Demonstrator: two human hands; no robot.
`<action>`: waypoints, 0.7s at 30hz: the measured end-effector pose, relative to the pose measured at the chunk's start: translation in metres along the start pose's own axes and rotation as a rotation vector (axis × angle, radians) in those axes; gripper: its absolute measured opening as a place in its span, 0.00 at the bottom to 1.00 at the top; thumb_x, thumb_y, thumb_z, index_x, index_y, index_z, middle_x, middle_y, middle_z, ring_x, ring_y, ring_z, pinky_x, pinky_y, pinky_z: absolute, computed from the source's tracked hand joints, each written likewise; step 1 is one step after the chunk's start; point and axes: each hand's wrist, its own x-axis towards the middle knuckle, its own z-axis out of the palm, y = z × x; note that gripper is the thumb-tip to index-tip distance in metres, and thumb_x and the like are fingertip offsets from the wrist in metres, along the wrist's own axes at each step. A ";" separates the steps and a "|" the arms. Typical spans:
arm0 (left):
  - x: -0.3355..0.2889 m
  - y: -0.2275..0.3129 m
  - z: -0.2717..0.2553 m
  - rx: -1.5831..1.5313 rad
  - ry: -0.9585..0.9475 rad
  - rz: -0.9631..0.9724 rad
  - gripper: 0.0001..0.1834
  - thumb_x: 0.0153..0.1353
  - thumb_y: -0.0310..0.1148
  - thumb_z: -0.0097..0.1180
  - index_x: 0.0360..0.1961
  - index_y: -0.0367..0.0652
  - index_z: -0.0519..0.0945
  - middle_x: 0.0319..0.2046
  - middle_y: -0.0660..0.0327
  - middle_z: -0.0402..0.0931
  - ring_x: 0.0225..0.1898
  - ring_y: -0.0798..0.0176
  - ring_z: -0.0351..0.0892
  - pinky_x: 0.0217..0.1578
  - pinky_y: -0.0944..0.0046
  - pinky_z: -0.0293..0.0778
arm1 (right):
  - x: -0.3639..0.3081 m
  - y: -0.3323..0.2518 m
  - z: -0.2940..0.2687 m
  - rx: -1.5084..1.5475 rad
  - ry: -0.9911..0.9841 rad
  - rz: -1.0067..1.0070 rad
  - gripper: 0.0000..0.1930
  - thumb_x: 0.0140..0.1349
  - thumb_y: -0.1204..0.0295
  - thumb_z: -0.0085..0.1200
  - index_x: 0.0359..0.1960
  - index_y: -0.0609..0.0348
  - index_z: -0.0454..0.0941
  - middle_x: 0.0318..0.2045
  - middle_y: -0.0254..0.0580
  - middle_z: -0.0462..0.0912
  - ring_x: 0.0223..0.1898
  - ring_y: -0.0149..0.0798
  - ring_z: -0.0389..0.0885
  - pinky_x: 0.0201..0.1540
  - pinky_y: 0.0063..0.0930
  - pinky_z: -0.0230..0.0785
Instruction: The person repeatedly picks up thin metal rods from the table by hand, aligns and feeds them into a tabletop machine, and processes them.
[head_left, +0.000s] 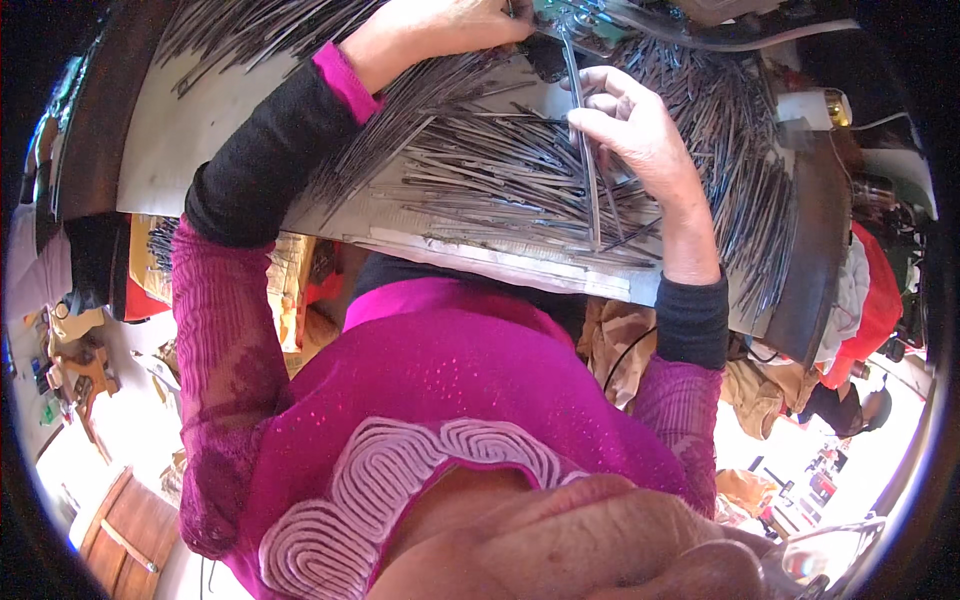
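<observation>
My right hand (635, 130) is closed in a pinch, thumb and fingers gripping a long thin metal strip (586, 165). The strip runs from a shiny metal fixture (570, 22) at the top edge down toward the table's near side. Up beside that fixture is my left hand (455, 25), its fingertips bent together. What they hold, if anything, is too small and partly cut off to make out. Below my hands lies a middle heap of thin dark strips (490, 165). Another heap of strips (710, 140) spreads to the right of my right hand.
More thin strips (250, 35) fan out at the far left of the pale tabletop (160, 150). Dark raised borders (100, 120) flank the table. A white and gold cylindrical object (815, 108) stands at right, with a pale cable near the top. Red cloth (870, 300) hangs beyond.
</observation>
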 end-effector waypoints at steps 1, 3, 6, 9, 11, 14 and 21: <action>0.001 0.003 -0.002 0.001 0.002 0.004 0.12 0.48 0.34 0.57 0.28 0.35 0.80 0.22 0.48 0.77 0.24 0.51 0.78 0.29 0.57 0.73 | 0.000 0.000 0.000 -0.002 0.003 -0.002 0.17 0.56 0.71 0.57 0.47 0.60 0.72 0.26 0.34 0.81 0.25 0.22 0.75 0.23 0.16 0.66; 0.002 0.013 -0.006 -0.395 0.008 -0.277 0.11 0.53 0.32 0.57 0.30 0.33 0.79 0.19 0.54 0.77 0.19 0.62 0.77 0.24 0.63 0.72 | -0.001 -0.001 0.003 0.036 0.040 -0.018 0.16 0.56 0.71 0.57 0.46 0.60 0.72 0.26 0.34 0.81 0.24 0.22 0.75 0.24 0.16 0.66; 0.002 0.013 0.002 -0.680 -0.033 -0.325 0.09 0.58 0.31 0.56 0.31 0.33 0.79 0.19 0.64 0.75 0.17 0.74 0.70 0.19 0.71 0.67 | -0.002 -0.003 0.004 0.084 0.052 -0.021 0.16 0.56 0.71 0.58 0.46 0.60 0.72 0.26 0.35 0.82 0.24 0.22 0.75 0.25 0.16 0.66; 0.001 0.012 0.006 -0.811 -0.082 -0.368 0.10 0.60 0.32 0.55 0.31 0.34 0.79 0.18 0.67 0.73 0.17 0.76 0.67 0.18 0.73 0.64 | 0.001 -0.001 0.003 0.089 0.060 -0.029 0.16 0.57 0.71 0.57 0.47 0.60 0.72 0.26 0.35 0.82 0.24 0.22 0.76 0.25 0.16 0.66; 0.001 0.007 0.010 -0.845 -0.092 -0.316 0.10 0.60 0.33 0.55 0.32 0.35 0.79 0.19 0.67 0.73 0.18 0.77 0.67 0.18 0.74 0.63 | 0.002 0.000 0.003 0.083 0.065 -0.037 0.16 0.57 0.71 0.57 0.47 0.60 0.72 0.26 0.35 0.82 0.24 0.22 0.76 0.24 0.16 0.66; 0.000 0.016 0.004 -0.913 -0.102 -0.381 0.11 0.60 0.34 0.54 0.32 0.35 0.79 0.20 0.68 0.73 0.19 0.77 0.66 0.19 0.75 0.62 | 0.001 0.000 0.003 0.109 0.076 -0.051 0.16 0.58 0.71 0.56 0.47 0.61 0.72 0.25 0.36 0.82 0.24 0.22 0.76 0.24 0.16 0.65; 0.001 0.013 0.011 -0.989 -0.061 -0.350 0.10 0.60 0.33 0.54 0.32 0.35 0.78 0.20 0.69 0.71 0.19 0.78 0.65 0.19 0.75 0.61 | 0.002 0.000 0.003 0.266 0.099 -0.104 0.18 0.59 0.68 0.56 0.48 0.65 0.70 0.25 0.38 0.81 0.23 0.25 0.77 0.23 0.17 0.67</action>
